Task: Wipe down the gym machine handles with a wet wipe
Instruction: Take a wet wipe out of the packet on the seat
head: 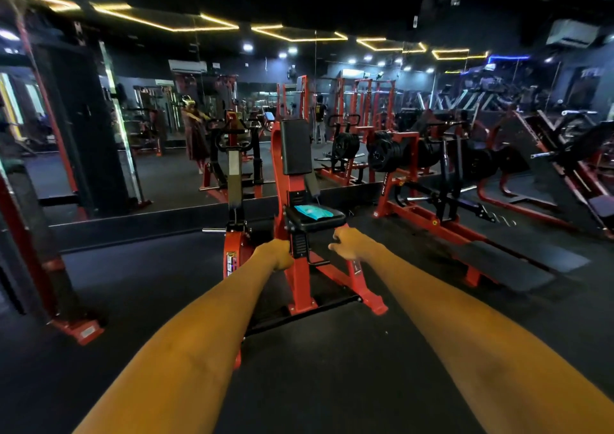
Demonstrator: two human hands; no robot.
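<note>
Both arms out toward the red machine, left hand and right hand loosely curled and empty, so next comes grabbing the teal wipe pack off the seat

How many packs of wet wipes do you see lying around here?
1. A teal wipes pack lies on the black seat of the red machine, just beyond both hands: left hand, right hand. Others may be hidden in the dark background.

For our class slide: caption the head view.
Both hands reach toward a red gym machine; teal wipe packet on seat.
</note>
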